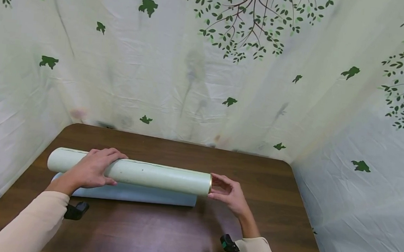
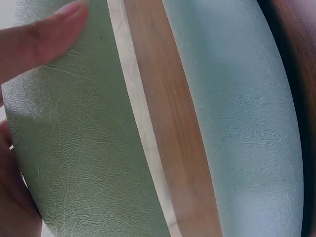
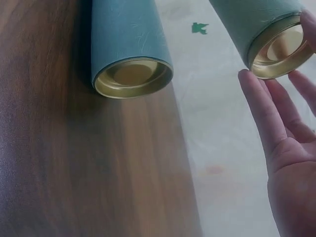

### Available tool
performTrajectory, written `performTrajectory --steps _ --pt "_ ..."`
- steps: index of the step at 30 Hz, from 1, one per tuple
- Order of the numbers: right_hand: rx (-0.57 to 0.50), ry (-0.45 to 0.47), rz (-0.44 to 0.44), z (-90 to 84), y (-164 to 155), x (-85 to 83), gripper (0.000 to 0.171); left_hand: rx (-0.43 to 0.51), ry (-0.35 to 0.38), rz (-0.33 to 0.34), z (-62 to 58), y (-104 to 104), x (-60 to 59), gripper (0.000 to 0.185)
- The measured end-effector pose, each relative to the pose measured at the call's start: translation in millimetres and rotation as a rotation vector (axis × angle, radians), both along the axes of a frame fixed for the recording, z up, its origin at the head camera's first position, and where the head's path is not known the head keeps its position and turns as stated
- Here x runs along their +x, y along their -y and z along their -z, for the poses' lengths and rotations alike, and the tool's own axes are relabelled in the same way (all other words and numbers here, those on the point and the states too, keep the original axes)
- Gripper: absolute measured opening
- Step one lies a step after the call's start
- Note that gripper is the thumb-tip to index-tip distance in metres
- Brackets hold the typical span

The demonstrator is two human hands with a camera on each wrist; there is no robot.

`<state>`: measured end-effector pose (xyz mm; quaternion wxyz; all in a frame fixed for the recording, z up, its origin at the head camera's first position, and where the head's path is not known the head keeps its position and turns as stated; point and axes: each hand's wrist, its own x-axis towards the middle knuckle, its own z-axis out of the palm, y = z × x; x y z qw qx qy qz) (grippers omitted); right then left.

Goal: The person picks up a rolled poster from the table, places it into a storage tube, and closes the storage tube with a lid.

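Note:
A pale green cylindrical tube [image 1: 162, 176] is held lengthwise above the table, over and slightly behind a light blue tube [image 1: 139, 193]. My left hand [image 1: 93, 169] grips the green tube from above, left of its middle; its thumb shows against the green surface in the left wrist view. At the other end, my right hand [image 1: 230, 193] holds the rim between thumb and fingertips. The right wrist view shows this gold metal end [image 3: 281, 49], recessed inside its rim. The blue tube lies on the table, with a similar gold end [image 3: 133, 79].
The brown wooden table [image 1: 151, 232] has rounded far corners. White curtains [image 1: 178, 68] printed with green leaves and branches hang behind it and along both sides. A small black device sits on each wrist.

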<state>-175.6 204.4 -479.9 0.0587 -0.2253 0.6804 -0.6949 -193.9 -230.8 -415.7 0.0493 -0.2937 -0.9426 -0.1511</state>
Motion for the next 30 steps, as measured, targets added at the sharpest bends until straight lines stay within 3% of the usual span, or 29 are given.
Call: performTrajectory --steps 7,16,30 --pt "0.012 -0.023 0.006 -3.1 -0.1 -0.2 0.06 0.006 0.065 -0.007 1.7 -1.4 0.5 0.07" --pt "-0.023 -0.025 0.008 -2.6 1.6 3.2 0.063 0.009 0.067 -0.002 6.9 -4.0 0.6 0.071" --pt "-0.037 -0.026 0.029 -3.3 0.4 3.3 0.069 0.006 0.034 0.0 4.9 -10.0 2.0 0.073"
